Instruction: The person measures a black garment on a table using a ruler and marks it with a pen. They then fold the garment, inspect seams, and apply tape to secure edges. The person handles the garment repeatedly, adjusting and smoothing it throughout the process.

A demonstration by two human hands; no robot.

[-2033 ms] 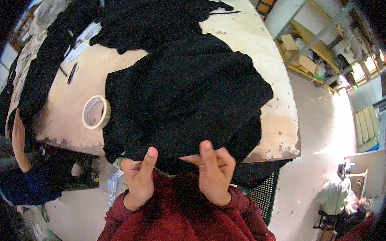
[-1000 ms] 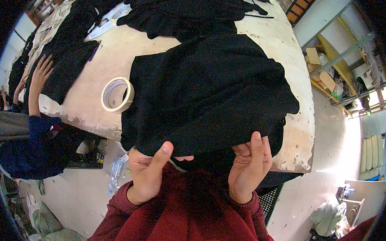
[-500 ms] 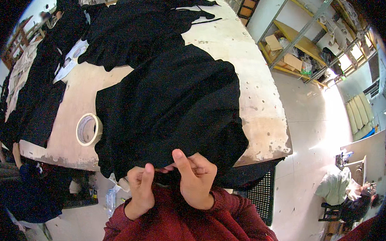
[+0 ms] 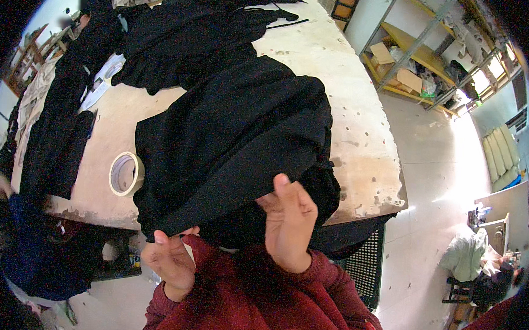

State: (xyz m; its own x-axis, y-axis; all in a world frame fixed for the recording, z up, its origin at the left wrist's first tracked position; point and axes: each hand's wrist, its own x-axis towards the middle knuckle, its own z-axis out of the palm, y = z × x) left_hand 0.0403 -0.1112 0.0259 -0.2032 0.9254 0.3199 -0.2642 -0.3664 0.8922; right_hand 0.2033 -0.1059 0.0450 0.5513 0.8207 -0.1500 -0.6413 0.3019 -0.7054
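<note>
A black cloth garment [image 4: 230, 140] lies spread and rumpled over the near end of the table, its near edge lifted toward me. My left hand [image 4: 170, 260] pinches its lower left corner, thumb on top. Farther right and higher, my right hand [image 4: 291, 225] grips the same cloth, thumb up and fingers curled around a fold. Between the hands the edge runs slantwise, and a darker layer shows below it. Beside the garment's left side stands a roll of cream tape [image 4: 126, 174].
More black garments [image 4: 181, 40] cover the table's far side. The pale worn tabletop [image 4: 365, 163] shows on the right. At left a person in dark blue [image 4: 31, 243] stands by the table. A black perforated crate [image 4: 366, 270] is below right; metal shelving [image 4: 411, 53] stands beyond.
My hands have moved apart: the left went left and down, the right went right and up. The cloth's near edge is now drawn out between them, with folds shifted.
</note>
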